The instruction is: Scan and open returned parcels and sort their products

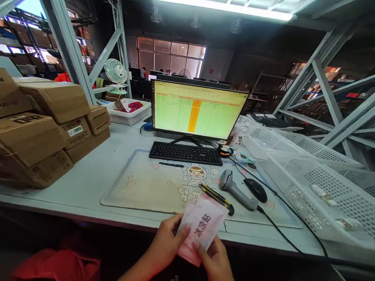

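Observation:
Both of my hands hold a pink and white packet [204,224] with dark printed characters, just in front of the desk's near edge. My left hand [170,239] grips its left side, thumb on top. Around the lower right corner closes my right hand [215,259], its thumb pressed on the face of the packet. The fingers beneath are partly hidden. Just beyond the packet lies a yellow and black utility knife [217,196] on the desk mat [142,188]. A grey barcode scanner [238,191] rests to its right, beside a black mouse [255,190].
A monitor [198,108] and keyboard [186,153] stand behind the mat, with a black pen [171,164] before them. Cardboard boxes [26,137] are stacked at left. White perforated baskets [321,200] line the right side; another basket [129,116] sits back left. Cables cross the right front edge.

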`<action>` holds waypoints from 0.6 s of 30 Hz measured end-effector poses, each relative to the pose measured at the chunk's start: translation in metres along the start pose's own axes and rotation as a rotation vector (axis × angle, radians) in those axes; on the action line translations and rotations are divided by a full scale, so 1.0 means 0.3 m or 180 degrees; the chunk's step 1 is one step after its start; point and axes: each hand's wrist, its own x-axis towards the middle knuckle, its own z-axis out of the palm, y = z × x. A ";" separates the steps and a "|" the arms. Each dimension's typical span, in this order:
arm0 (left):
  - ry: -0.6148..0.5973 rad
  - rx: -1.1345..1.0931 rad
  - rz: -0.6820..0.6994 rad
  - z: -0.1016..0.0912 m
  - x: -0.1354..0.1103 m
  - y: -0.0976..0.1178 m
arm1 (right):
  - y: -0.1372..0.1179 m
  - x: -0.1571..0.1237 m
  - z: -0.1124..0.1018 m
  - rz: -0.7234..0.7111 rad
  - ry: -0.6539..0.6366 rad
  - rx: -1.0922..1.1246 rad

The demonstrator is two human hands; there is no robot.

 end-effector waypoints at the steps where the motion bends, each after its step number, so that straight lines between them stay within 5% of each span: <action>1: -0.0136 0.0058 0.0005 -0.003 -0.004 -0.002 | -0.014 0.010 -0.013 -0.0026 0.0047 -0.0065; 11: 0.0016 0.0198 0.0010 -0.015 -0.017 -0.030 | -0.052 0.025 -0.018 -0.0236 -0.0034 -0.0448; 13: 0.0199 0.0296 0.0027 -0.059 -0.002 -0.031 | -0.139 0.024 -0.083 -0.0689 0.0391 -0.0937; 18: 0.1138 0.1072 0.0119 -0.246 0.058 -0.050 | -0.506 0.115 -0.320 -0.2820 0.1875 -0.1517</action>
